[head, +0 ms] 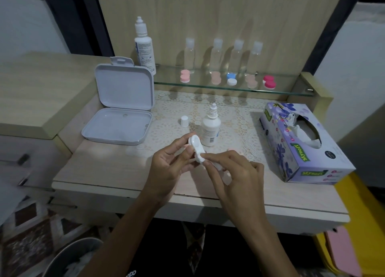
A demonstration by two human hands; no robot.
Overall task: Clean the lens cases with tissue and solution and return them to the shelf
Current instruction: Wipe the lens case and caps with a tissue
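I take the open solution bottle as my landmark. Just in front of it my left hand pinches the white lens case, fingers curled round its far well. The case's long axis runs from far-left to near-right, its near well pointing straight at my right hand, whose curled fingertips press wadded tissue into that well. So the right hand is nearer; the shelf lies beyond the bottle.

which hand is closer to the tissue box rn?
Right. The right hand sits just left of the tissue box, wiping the lens case. The left hand holds that case farther left.
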